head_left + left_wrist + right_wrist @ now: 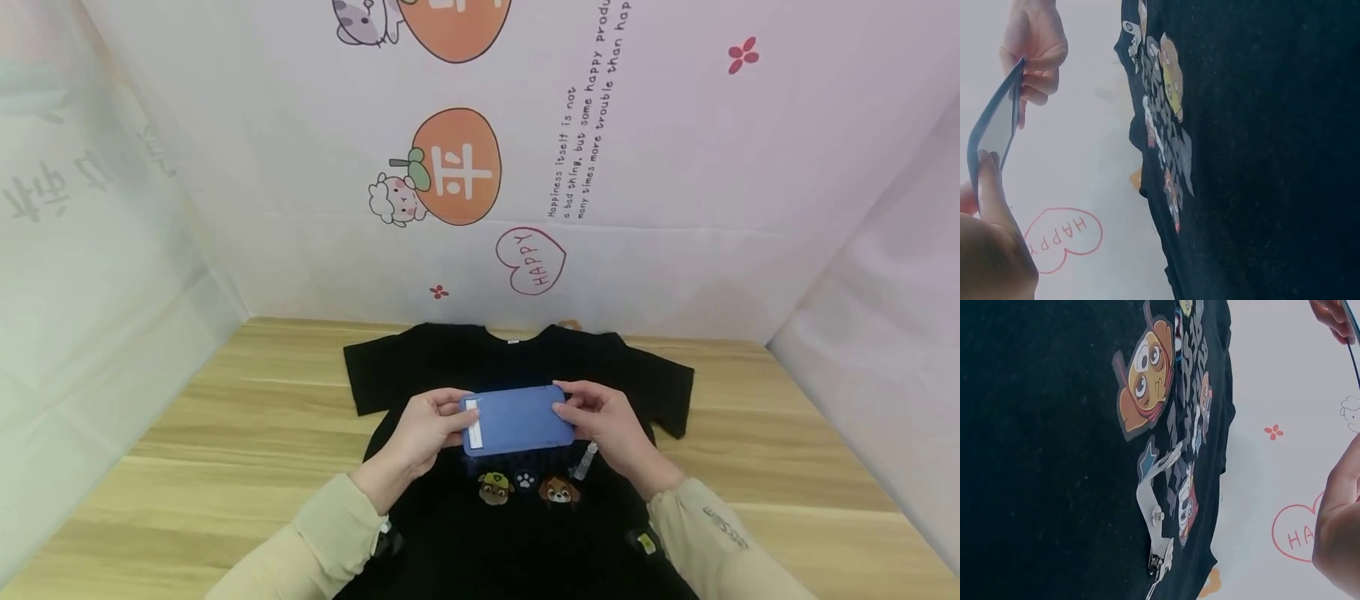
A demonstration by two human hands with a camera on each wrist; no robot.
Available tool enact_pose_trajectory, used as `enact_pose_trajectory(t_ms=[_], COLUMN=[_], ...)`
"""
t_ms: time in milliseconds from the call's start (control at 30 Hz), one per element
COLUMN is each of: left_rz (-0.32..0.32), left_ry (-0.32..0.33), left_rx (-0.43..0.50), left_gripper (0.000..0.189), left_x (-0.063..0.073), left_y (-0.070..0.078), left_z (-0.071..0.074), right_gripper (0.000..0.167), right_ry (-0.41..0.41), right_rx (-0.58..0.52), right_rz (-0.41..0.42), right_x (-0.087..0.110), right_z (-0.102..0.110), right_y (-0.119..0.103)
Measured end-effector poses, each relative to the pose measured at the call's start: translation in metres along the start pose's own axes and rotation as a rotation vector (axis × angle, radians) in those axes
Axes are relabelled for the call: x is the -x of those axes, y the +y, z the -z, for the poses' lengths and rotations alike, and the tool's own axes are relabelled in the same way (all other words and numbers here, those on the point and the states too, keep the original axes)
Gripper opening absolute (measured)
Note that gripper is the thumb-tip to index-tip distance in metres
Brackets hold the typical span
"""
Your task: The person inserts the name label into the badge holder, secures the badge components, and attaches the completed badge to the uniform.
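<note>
A flat blue card holder (pixel 521 421) with a white strip at its left end is held level above a black T-shirt (pixel 420 367). My left hand (pixel 431 429) pinches its left end, thumb on top and fingers beneath. At the opposite end my right hand (pixel 611 421) pinches it the same way. The left wrist view shows the holder (pixel 1000 119) edge-on, with a pale panel inside a blue rim. Below my right hand, a clear strap with a snap and metal clip (pixel 1159 519) lies on the shirt.
Cartoon dog faces (pixel 1145 378) and lettering are printed on the shirt, which lies spread on a wood-grain table (pixel 225 450). A white printed cloth (pixel 660 275) hangs behind, with more cloth at both sides. A small orange shape (pixel 570 324) shows behind the collar.
</note>
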State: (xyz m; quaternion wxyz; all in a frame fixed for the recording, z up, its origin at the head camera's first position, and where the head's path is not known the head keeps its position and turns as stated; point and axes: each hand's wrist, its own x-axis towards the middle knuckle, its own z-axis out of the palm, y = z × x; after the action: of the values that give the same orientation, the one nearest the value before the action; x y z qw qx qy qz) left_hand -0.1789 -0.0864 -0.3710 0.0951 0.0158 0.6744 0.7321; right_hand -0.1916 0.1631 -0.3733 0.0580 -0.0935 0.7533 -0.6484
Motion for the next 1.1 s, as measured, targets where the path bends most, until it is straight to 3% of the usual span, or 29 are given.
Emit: enact_pose_trajectory(t_ms=[267, 500, 667, 933, 1100], left_rz=[0.006, 0.006, 0.009, 0.024, 0.028], left_ry=[-0.015, -0.033, -0.033, -0.054, -0.055], left_rx=[-0.01, 0.006, 0.014, 0.027, 0.004], left_gripper=[0.025, 0.027, 0.026, 0.028, 0.029], left_x=[0.0, 0.001, -0.002, -0.006, -0.005], left_y=[0.001, -0.001, -0.002, -0.001, 0.0], left_z=[0.0, -0.001, -0.002, -0.003, -0.004], right_gripper=[0.043, 0.04, 0.043, 0.042, 0.042], right_ry=[0.003, 0.027, 0.03, 0.039, 0.002], right_rx=[-0.001, 0.062, 0.068, 0.082, 0.061], right_rz=[-0.023, -0.051, -0.038, -0.095, -0.104], right_x=[-0.001, -0.003, -0.003, -0.005, -0.005], right_z=[-0.005, -0.012, -0.011, -0.007, -0.002], right_y=[0.002, 0.007, 0.002, -0.004, -0.005])
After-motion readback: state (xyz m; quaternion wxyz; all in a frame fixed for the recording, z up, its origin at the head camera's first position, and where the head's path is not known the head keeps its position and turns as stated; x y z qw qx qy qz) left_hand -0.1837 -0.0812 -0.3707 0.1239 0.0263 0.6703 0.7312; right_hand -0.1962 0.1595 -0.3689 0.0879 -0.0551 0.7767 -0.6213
